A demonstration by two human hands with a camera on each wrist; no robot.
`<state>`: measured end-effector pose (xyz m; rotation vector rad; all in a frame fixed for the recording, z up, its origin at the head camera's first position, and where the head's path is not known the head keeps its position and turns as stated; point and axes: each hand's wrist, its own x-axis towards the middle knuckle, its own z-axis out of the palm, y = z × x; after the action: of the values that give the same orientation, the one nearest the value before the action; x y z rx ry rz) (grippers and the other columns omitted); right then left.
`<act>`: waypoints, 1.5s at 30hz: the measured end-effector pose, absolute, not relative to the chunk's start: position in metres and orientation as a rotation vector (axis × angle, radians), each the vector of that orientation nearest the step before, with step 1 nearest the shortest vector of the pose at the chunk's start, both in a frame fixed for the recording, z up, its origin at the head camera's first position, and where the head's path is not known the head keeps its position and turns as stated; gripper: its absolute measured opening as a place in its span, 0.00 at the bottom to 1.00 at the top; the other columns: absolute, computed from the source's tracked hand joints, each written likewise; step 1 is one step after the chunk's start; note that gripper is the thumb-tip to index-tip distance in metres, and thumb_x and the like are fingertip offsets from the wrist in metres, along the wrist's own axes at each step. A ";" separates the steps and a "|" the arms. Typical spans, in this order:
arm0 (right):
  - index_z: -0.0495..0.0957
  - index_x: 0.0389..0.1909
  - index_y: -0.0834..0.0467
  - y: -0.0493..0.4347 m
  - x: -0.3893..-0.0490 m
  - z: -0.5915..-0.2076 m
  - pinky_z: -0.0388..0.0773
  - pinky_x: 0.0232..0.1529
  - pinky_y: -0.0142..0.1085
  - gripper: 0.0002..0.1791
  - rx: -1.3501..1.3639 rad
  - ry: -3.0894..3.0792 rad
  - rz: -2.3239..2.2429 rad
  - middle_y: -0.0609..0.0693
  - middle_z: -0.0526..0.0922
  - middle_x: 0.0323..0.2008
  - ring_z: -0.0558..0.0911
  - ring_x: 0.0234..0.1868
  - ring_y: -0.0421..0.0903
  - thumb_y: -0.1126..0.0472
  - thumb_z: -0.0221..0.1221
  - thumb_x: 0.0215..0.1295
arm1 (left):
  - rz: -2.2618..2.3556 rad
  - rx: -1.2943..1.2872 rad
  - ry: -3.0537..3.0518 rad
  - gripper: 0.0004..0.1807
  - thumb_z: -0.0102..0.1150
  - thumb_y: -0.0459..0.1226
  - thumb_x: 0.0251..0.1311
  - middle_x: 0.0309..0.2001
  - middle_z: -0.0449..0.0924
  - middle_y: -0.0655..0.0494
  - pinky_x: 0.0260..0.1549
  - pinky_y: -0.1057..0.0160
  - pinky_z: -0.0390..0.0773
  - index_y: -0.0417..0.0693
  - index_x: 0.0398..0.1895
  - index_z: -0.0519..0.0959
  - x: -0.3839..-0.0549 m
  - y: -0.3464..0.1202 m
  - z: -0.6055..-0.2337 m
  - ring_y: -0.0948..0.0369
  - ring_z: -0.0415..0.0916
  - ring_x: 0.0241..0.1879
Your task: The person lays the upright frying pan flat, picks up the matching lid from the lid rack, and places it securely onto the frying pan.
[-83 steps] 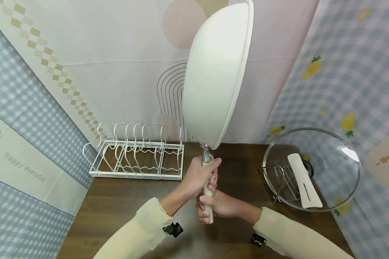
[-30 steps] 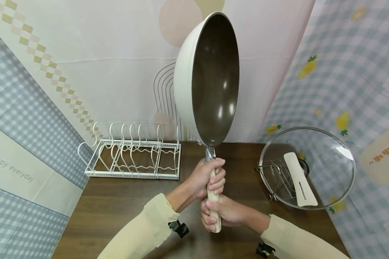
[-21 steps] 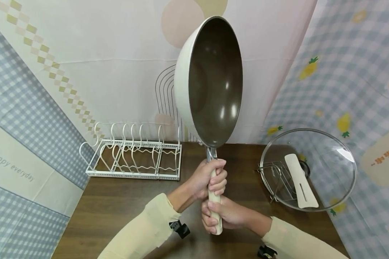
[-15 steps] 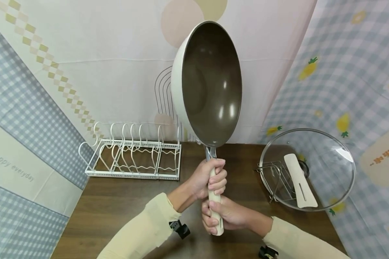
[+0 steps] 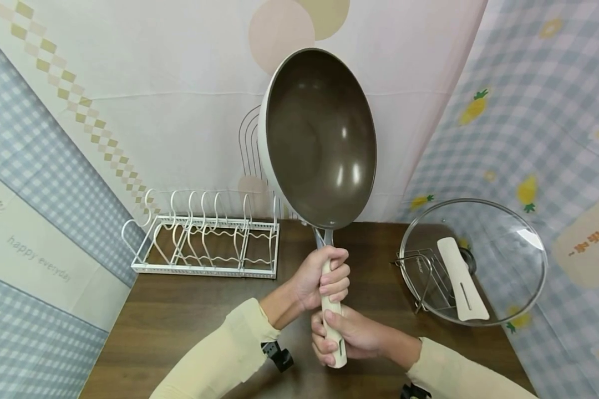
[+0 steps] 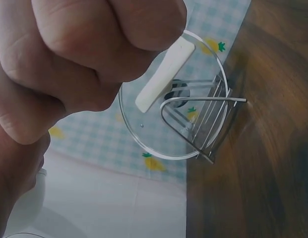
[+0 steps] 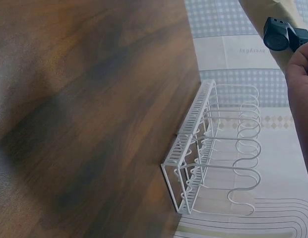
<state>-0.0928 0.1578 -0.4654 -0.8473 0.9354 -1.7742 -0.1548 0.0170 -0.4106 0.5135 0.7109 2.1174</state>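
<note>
A deep, white-sided wok (image 5: 319, 138) with a dark brown inside stands upright in the air in the head view, its inner face turned toward me and slightly right. My left hand (image 5: 324, 280) grips the upper part of its cream handle (image 5: 331, 305), just under the metal neck. Lower down, near the handle's end, my right hand (image 5: 346, 332) holds on with the thumb across the front. Curled knuckles of the left hand (image 6: 69, 54) fill the upper left of the left wrist view. In the right wrist view only a bit of the right hand (image 7: 302, 84) shows at the edge.
A white wire pan rack (image 5: 204, 270) stands on the wooden table (image 5: 179, 316), back left. At right, a glass lid (image 5: 519, 260) with a cream grip (image 5: 463, 280) leans in a small metal stand (image 5: 421, 277). Patterned cloth walls (image 5: 189, 66) enclose the back and sides.
The wok has rotated about its handle, from showing its white outside to showing its dark inside more and more. Its bowl has also come lower. Both hands keep their grip.
</note>
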 end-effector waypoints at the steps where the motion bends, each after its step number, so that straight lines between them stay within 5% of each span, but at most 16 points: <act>1: 0.65 0.41 0.49 0.158 -0.092 -0.465 0.76 0.42 0.30 0.22 -0.849 0.930 -1.774 0.37 0.70 0.29 0.76 0.32 0.37 0.36 0.34 0.79 | 2.111 0.512 0.701 0.20 0.33 0.39 0.71 0.07 0.60 0.69 0.10 0.74 0.64 0.56 0.16 0.58 -0.155 0.017 -0.411 0.73 0.57 0.06; 22: 0.65 0.38 0.45 0.152 -0.083 -0.460 0.74 0.43 0.29 0.21 -0.854 0.867 -1.795 0.36 0.69 0.27 0.76 0.32 0.37 0.37 0.32 0.80 | 2.022 0.505 0.514 0.18 0.30 0.39 0.66 0.06 0.59 0.68 0.10 0.73 0.64 0.55 0.15 0.56 -0.156 0.016 -0.415 0.72 0.60 0.06; 31: 0.66 0.39 0.45 0.149 -0.083 -0.455 0.76 0.47 0.30 0.19 -0.854 0.815 -1.787 0.37 0.70 0.27 0.81 0.35 0.36 0.37 0.35 0.80 | 1.983 0.533 0.418 0.18 0.49 0.43 0.59 0.06 0.58 0.68 0.11 0.72 0.63 0.55 0.16 0.55 -0.158 0.015 -0.414 0.71 0.59 0.05; 45: 0.66 0.42 0.45 0.147 -0.071 -0.444 0.81 0.51 0.33 0.17 -0.737 0.772 -1.811 0.37 0.70 0.30 0.77 0.34 0.35 0.41 0.35 0.83 | 1.913 0.553 0.240 0.18 0.48 0.43 0.61 0.07 0.51 0.66 0.10 0.70 0.56 0.54 0.18 0.54 -0.158 0.014 -0.412 0.69 0.54 0.05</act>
<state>-0.0712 0.1472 -0.4441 -0.7366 0.7724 -1.8114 -0.1578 0.0140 -0.4115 0.5529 0.2397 1.9125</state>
